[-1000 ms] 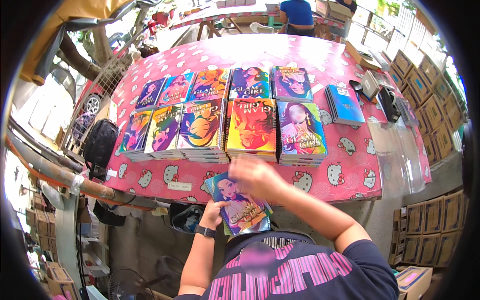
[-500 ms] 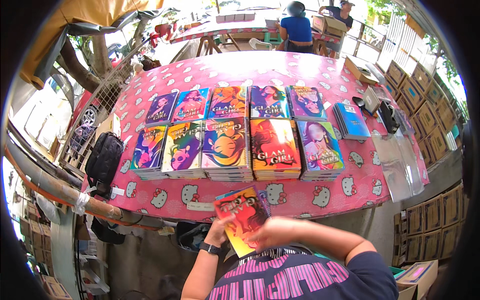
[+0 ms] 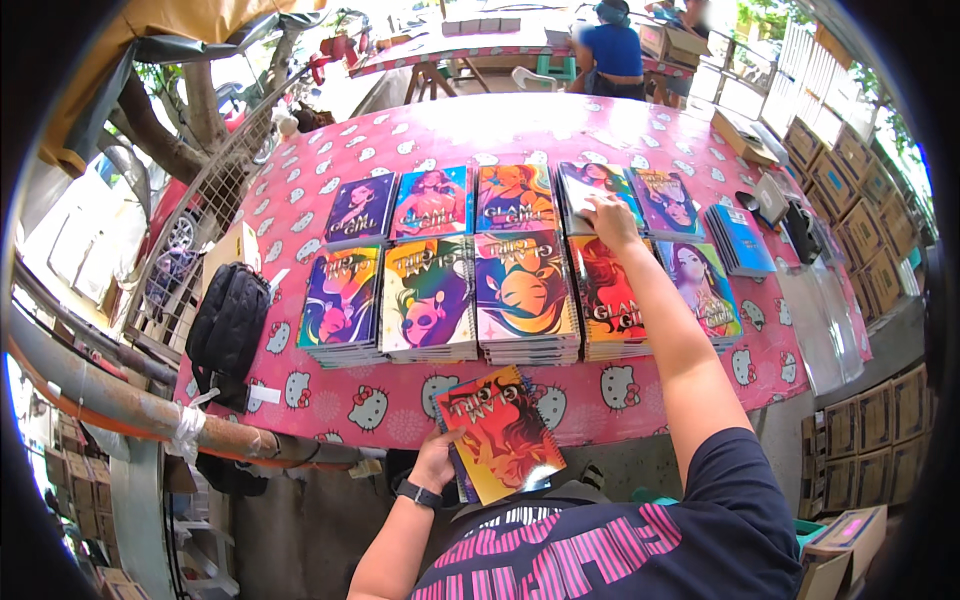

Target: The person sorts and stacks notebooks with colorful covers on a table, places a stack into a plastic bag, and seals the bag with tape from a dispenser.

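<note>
My left hand (image 3: 435, 462) is closed on the left edge of a few spiral notebooks (image 3: 503, 435), held near the table's front edge. The top one has a red and yellow cover, upside down to me. Stretched over the table, my right hand (image 3: 612, 222) has its fingers bent at the near edge of a dark-covered notebook (image 3: 597, 178) in the back row. Its palm side is hidden. Beneath that forearm lies a stack of red notebooks (image 3: 603, 285), partly covered. To its left are notebooks with an orange sleeping-face cover (image 3: 526, 290).
Two rows of notebook stacks cover the middle of the pink table (image 3: 400, 408). Blue notebooks (image 3: 740, 240) lie at the right, near a clear plastic sheet (image 3: 830, 320). A black bag (image 3: 228, 325) sits at the left edge. Cartons (image 3: 870, 440) are piled at right; two people work at a far table.
My right hand has left the held notebooks and reached forward to the back row. The left hand keeps its notebooks. The view has shifted, so the table's contents appear farther right.
</note>
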